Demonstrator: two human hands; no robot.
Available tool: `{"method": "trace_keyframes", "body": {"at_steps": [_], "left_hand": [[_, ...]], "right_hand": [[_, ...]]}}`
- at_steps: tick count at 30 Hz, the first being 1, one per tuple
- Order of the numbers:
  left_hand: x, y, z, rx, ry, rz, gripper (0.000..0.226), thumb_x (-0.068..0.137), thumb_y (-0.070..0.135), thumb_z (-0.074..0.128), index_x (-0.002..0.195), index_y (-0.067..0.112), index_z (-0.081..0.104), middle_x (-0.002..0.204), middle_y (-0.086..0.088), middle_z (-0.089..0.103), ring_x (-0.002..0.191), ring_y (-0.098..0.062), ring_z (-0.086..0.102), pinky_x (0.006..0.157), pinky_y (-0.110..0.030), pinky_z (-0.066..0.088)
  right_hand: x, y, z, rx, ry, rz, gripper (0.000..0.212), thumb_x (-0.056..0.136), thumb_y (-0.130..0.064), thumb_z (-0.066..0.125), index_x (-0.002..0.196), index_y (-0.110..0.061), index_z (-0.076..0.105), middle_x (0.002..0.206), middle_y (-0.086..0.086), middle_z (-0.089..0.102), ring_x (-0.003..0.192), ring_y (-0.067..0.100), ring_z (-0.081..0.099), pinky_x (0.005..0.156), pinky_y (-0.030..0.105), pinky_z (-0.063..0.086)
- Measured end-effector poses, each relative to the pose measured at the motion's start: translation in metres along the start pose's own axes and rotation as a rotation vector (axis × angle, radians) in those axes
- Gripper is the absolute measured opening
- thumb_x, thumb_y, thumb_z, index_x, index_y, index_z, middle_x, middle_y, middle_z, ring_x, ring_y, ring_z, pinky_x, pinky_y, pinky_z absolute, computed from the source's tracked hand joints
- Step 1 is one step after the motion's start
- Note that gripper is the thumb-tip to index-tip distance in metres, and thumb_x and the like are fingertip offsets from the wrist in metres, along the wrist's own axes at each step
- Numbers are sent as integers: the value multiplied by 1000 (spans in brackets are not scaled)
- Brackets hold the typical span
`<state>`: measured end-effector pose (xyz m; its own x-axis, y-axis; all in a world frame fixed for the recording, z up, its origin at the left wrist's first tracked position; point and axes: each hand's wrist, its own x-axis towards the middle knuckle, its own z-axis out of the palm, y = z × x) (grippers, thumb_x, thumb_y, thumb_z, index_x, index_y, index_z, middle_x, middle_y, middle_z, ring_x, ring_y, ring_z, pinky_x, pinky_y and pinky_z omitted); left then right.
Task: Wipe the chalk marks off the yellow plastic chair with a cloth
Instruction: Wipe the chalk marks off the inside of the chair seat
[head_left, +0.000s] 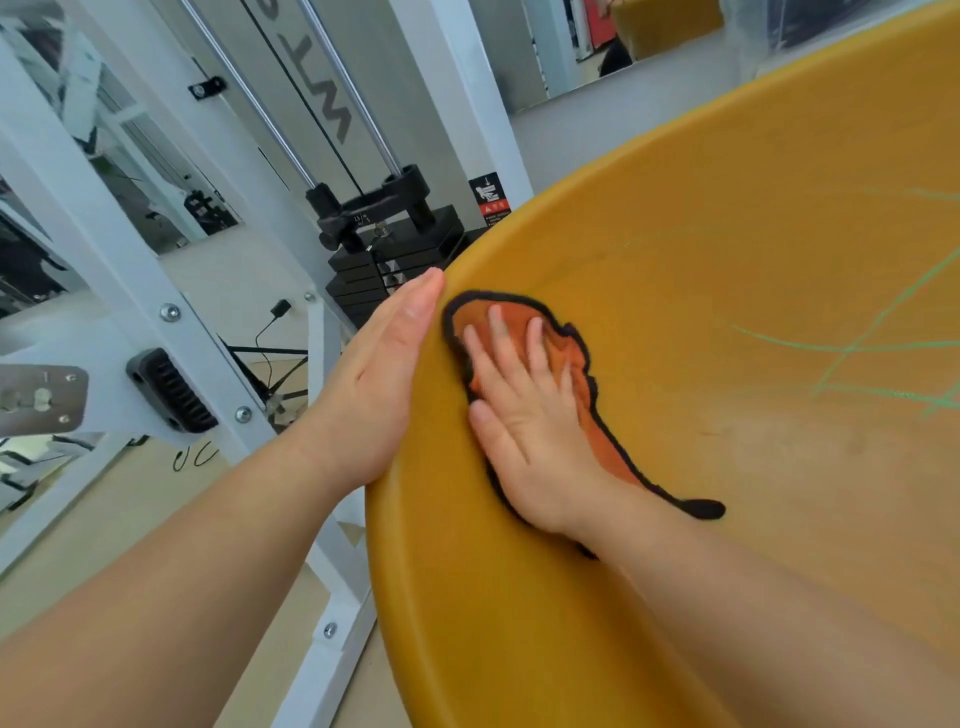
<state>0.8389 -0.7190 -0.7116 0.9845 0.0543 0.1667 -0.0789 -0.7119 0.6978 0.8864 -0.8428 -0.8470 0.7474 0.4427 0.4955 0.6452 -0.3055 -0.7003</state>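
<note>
The yellow plastic chair fills the right half of the view, its curved shell facing me. Green chalk marks cross its surface at the right, with fainter lines higher up. An orange cloth with a black edge lies flat on the shell near the left rim. My right hand presses on the cloth with fingers spread. My left hand lies flat against the outer left rim of the chair, fingers together and extended, holding nothing.
A white gym cable machine frame stands close at the left, with a black weight stack and guide rods behind the chair's rim. Mirrors line the far wall. Pale floor shows below the frame.
</note>
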Motion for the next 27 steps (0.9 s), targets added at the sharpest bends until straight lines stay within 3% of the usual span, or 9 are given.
{"method": "trace_keyframes", "body": {"at_steps": [4, 7, 10, 14, 17, 21, 23, 25, 27], "left_hand": [[-1, 4, 2, 1, -2, -1, 111, 62, 102, 20, 153, 41, 32, 150, 33, 35, 138, 15, 30, 118, -27, 22], [-2, 5, 2, -3, -1, -15, 113, 57, 105, 21, 152, 44, 34, 149, 36, 36, 137, 16, 30, 120, -30, 22], [-3, 4, 3, -22, -17, -14, 111, 58, 104, 24, 150, 44, 35, 147, 36, 38, 138, 12, 33, 121, -36, 24], [-2, -1, 3, -82, 10, 19, 102, 70, 96, 28, 150, 34, 40, 146, 32, 43, 136, 16, 34, 115, -18, 25], [-3, 1, 4, -34, 22, 32, 94, 75, 85, 19, 152, 33, 38, 148, 31, 40, 134, 20, 32, 110, -9, 23], [-5, 3, 2, -8, 15, 6, 93, 71, 89, 16, 150, 43, 36, 139, 40, 40, 127, 26, 34, 100, -8, 24], [-5, 4, 2, -14, 1, 7, 89, 71, 89, 17, 146, 47, 38, 134, 43, 42, 125, 25, 36, 99, -9, 26], [-6, 6, 4, -32, -19, 3, 72, 73, 86, 19, 133, 54, 44, 124, 47, 48, 120, 25, 42, 94, -5, 32], [-6, 8, 5, -40, 1, 19, 62, 76, 82, 22, 125, 53, 47, 118, 47, 52, 118, 26, 44, 92, 0, 33]], "right_hand": [[-41, 22, -10, -118, -168, -289, 52, 107, -53, 12, 153, -55, -11, 166, -23, -20, 155, 20, -23, 122, 53, -17], [16, 88, -39, -357, 91, 28, 57, 103, -51, 15, 158, -47, -2, 168, -13, -12, 158, 29, -9, 120, 70, 2], [53, 83, -38, -261, 261, 357, 62, 105, -49, 18, 162, -37, -4, 170, -9, -19, 155, 29, -21, 119, 68, -7], [7, -2, 1, -20, 1, -68, 64, 102, -56, 17, 158, -40, -10, 164, -21, -26, 153, 18, -28, 122, 59, -14], [-21, 16, -7, -74, -130, -311, 59, 105, -58, 16, 157, -42, -7, 168, -20, -17, 156, 14, -19, 122, 48, -20], [22, 92, -36, -376, 73, 53, 61, 103, -58, 8, 159, -40, -4, 170, -12, -13, 157, 19, -16, 122, 64, -3], [38, 86, -31, -336, 164, 261, 65, 102, -54, 8, 162, -33, -5, 170, -8, -17, 156, 22, -19, 122, 64, -6], [37, 46, -12, -172, 173, 295, 69, 100, -54, 9, 163, -30, -6, 169, -8, -20, 156, 26, -19, 122, 64, -7], [13, -3, 6, -7, 78, 142, 68, 100, -55, 11, 162, -32, -5, 166, -15, -22, 156, 23, -20, 123, 61, -6]]}}
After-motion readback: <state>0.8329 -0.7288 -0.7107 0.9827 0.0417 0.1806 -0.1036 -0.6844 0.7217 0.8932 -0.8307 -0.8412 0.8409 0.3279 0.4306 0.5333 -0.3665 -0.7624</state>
